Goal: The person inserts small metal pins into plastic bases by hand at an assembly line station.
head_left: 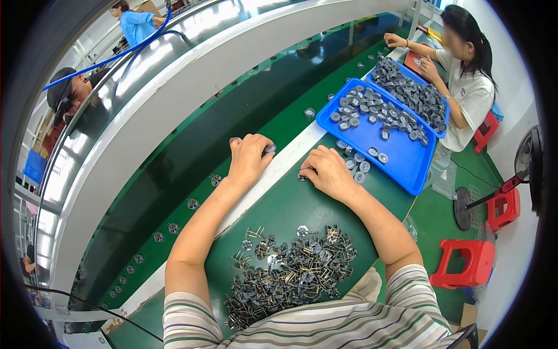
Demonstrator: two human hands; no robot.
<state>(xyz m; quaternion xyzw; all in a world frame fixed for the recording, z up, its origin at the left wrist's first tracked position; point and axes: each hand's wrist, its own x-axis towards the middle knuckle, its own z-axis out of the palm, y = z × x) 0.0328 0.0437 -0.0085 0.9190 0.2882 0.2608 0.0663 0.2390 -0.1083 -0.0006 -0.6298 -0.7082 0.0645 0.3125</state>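
My left hand [249, 158] is closed over a small grey round housing [269, 149], above the green belt beside the white rail. My right hand [330, 171] is over the green tabletop, its fingertips pinching a small dark plug insert [302, 177], mostly hidden by the fingers. Several loose grey round housings [364, 167] lie just beyond the right hand, next to a blue tray. Nearer my body, a large heap of dark plug inserts with metal pins [290, 270] spreads over the tabletop between my forearms.
Two blue trays [401, 168] of grey round housings stand at the right. Assembled-looking round pieces [193, 203] sit spaced along the green belt [145, 232]. A co-worker [468, 87] works at the far right. Red stools [465, 263] and a fan [465, 206] stand on the floor.
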